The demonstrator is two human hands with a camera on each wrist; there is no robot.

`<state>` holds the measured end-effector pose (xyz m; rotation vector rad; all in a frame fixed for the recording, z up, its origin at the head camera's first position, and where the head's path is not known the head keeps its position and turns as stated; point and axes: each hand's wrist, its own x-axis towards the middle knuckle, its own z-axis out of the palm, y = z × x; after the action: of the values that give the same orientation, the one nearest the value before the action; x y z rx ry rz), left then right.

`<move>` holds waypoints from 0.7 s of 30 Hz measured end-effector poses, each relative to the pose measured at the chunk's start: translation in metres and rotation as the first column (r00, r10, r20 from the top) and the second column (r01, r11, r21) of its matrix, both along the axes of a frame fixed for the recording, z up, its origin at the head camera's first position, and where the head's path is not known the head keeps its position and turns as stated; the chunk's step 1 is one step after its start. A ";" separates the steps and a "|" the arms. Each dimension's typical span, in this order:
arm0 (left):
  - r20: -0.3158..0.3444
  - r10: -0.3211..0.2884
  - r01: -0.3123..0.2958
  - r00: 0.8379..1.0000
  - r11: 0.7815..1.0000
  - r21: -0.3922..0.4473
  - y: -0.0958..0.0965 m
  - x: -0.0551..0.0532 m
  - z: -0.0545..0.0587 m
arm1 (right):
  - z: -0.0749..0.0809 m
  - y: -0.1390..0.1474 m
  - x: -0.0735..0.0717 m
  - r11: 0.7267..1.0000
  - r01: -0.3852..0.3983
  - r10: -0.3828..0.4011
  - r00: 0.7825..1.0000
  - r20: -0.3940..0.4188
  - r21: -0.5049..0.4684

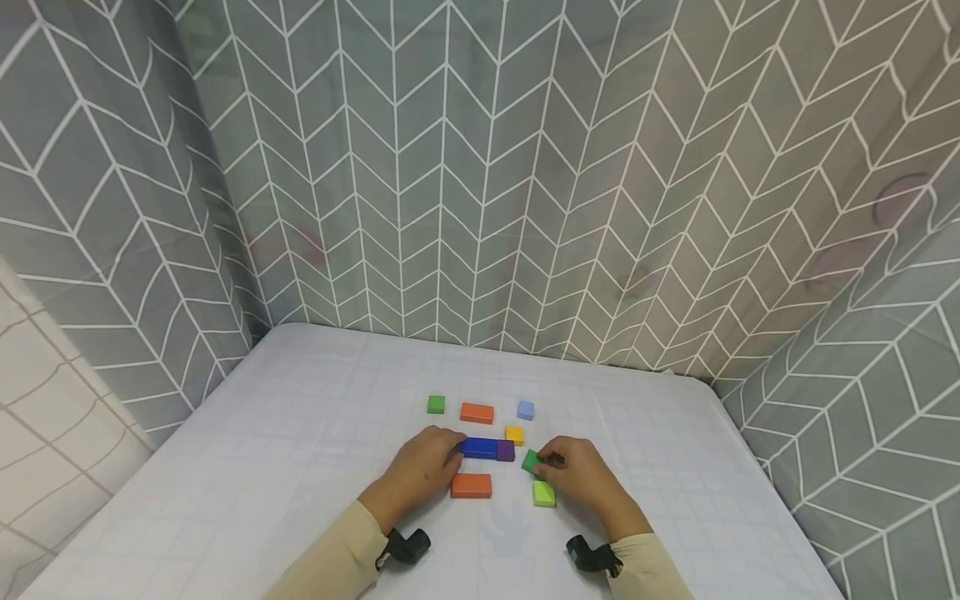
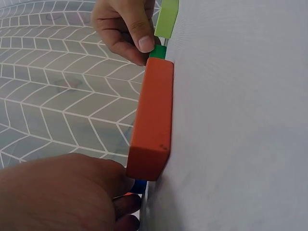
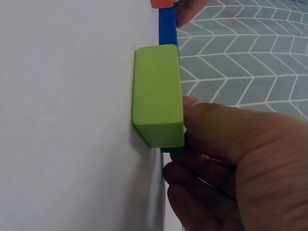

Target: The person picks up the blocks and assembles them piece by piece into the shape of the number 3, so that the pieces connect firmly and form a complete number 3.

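My left hand [image 1: 454,455] grips the left end of a blue block [image 1: 478,447], which lies end to end with a purple block [image 1: 506,451]. In the left wrist view the hand [image 2: 126,195] fills the bottom, with a bit of the blue block [image 2: 139,186] by the fingers. My right hand [image 1: 543,464] pinches a dark green block [image 1: 531,460] on the table, just right of the purple one. The right wrist view shows that hand [image 3: 190,142] beside a light green block [image 3: 158,94], the dark green block [image 3: 173,149] mostly hidden.
An orange block [image 1: 471,485] lies just below the blue one, and a light green block [image 1: 544,493] sits under my right hand. Farther back are a yellow block [image 1: 513,434], a green cube [image 1: 436,404], another orange block [image 1: 477,412] and a light blue cube [image 1: 526,409]. Patterned curtains surround the white table [image 1: 300,433].
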<state>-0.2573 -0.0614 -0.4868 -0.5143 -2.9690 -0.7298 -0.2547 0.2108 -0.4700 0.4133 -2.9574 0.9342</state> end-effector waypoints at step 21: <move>0.015 0.015 -0.015 1.000 1.000 0.012 0.001 0.001 0.002 | -0.001 0.001 -0.002 0.997 -0.057 0.056 0.998 -0.016 -0.050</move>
<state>-0.2561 -0.0607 -0.4849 -0.4879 -2.9769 -0.7526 -0.2562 0.2120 -0.4709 0.5020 -2.9166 1.0052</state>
